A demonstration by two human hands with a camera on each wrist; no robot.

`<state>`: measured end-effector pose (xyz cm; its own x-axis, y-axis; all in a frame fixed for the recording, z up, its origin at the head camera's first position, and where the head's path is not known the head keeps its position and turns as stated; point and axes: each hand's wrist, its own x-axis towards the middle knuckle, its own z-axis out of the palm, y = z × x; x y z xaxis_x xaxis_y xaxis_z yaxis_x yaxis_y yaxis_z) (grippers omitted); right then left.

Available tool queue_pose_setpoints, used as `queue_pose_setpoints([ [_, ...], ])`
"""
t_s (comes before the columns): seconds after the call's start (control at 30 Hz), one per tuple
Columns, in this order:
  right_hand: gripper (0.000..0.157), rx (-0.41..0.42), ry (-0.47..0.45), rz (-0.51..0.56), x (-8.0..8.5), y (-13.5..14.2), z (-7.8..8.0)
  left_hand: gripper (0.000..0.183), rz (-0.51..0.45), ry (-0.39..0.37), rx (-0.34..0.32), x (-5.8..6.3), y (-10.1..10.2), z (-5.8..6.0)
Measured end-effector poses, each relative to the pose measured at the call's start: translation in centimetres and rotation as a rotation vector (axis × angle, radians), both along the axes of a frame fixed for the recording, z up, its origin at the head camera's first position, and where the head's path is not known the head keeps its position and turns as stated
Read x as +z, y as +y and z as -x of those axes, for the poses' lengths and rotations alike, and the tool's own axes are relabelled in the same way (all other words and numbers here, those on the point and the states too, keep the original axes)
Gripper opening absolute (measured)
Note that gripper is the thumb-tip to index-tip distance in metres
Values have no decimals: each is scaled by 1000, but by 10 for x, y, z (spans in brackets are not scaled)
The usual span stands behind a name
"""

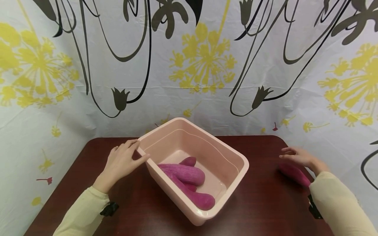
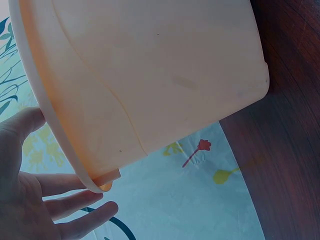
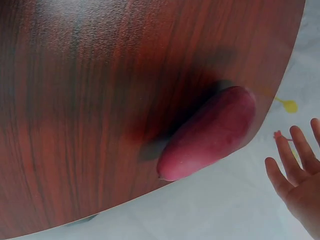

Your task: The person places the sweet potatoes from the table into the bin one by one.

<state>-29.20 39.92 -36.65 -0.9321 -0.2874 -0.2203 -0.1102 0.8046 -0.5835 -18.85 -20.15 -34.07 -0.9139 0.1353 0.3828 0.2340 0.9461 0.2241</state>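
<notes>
A pale pink plastic basin (image 1: 220, 141) stands on the table, with several purple eggplants (image 1: 189, 173) lying in it. My left hand (image 1: 122, 160) is at the basin's left corner, thumb over the rim. In the left wrist view, its spread, fairly straight fingers (image 2: 82, 205) touch the rim around that corner. My right hand (image 1: 302, 159) hovers over another purple eggplant (image 1: 293, 174) near the table's right edge. That eggplant (image 3: 212, 135) lies on the wood in the right wrist view, with the right hand's fingers (image 3: 287, 160) extended and apart from it.
The dark reddish-brown table (image 1: 254, 203) has rounded far corners. Behind and beside it hangs a white sheet (image 1: 200, 105) with yellow flowers and dark stems. Black wrist devices (image 1: 110, 208) sit at both sleeves.
</notes>
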Motion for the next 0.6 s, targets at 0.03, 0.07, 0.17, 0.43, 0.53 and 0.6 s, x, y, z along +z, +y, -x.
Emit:
queue_pose_setpoints([
  [0.03,58,-2,-7,2,-1,1,0,66,0,-2,1,0,0,0],
  [0.07,58,-5,-4,-6,-3,2,-1,66,-1,-3,1,0,0,0],
  [0.17,59,-12,-14,-14,-7,6,-2,66,-3,-7,3,0,0,0],
  [0.43,56,-28,-3,-28,-18,15,-7,67,-6,-8,2,0,0,-1],
  [0.53,55,-42,-3,-28,-22,18,-8,66,-6,-9,3,0,0,-1],
  [0.6,56,-54,-18,-25,-26,19,-9,66,-7,-10,3,1,0,-1],
])
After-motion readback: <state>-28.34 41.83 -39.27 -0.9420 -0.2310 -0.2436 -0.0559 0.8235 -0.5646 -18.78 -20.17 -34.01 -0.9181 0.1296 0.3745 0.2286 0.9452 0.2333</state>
